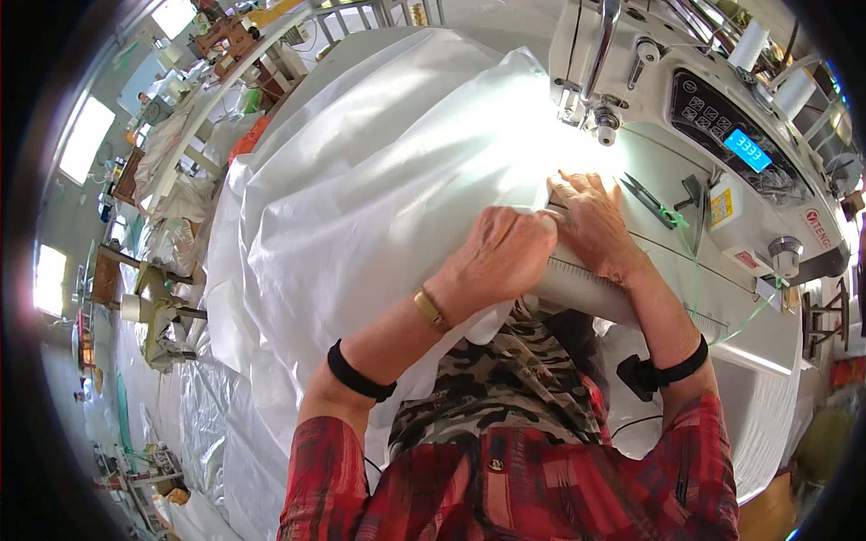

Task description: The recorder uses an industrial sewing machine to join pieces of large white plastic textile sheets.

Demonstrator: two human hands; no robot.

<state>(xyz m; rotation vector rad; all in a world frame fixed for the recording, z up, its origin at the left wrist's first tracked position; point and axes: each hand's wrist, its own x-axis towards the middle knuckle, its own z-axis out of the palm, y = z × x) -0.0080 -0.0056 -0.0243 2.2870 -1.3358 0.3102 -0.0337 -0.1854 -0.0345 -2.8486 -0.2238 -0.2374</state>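
A large sheet of white fabric (361, 180) covers the left of the sewing table and hangs in folds over its near edge. My left hand (503, 252) is closed at the fabric's right edge, knuckles up, with the cloth in its grip; its fingertips are hidden. Just right of it, my right hand (591, 221) lies palm down with fingers stretched toward the lit needle area of the white sewing machine (622, 99). The two hands are nearly touching. Glare hides the fabric under the needle.
Black thread snips (651, 200) with a green thread lie right of my right hand. A measuring scale (708, 320) runs along the table's near edge. The machine's control panel (722, 126) has a lit blue display. White thread cones (794, 93) stand at the upper right.
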